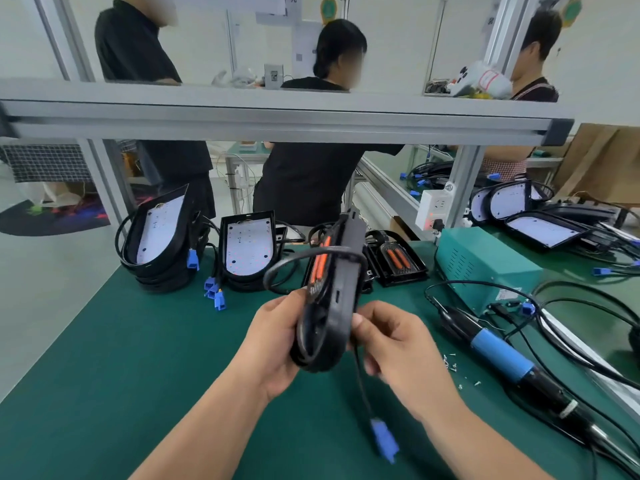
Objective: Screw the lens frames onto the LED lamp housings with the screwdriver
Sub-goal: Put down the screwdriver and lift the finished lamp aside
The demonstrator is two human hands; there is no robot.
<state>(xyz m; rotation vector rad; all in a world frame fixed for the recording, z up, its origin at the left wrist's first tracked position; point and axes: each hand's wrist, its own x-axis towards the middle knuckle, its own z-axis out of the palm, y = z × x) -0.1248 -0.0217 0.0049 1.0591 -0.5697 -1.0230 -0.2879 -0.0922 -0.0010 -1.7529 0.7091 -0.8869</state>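
Fingers: left hand (pixel 273 341) curled round the black oval plastic lamp housing (pixel 337 306); right hand (pixel 391 344) pinching its right rim.
Obstacles: black cable with blue plug (pixel 382 441) dangling below the right hand; blue-gripped electric screwdriver (pixel 498 355) and small loose screws (pixel 453 367) lying to the right.
Housing: held edge-on above the green-topped desk (pixel 121 358), orange parts visible inside.
Edges: desk's left edge well apart from the hands; stacked housings with white LED boards (pixel 247 249) behind; teal metal box (pixel 485 265) back right.
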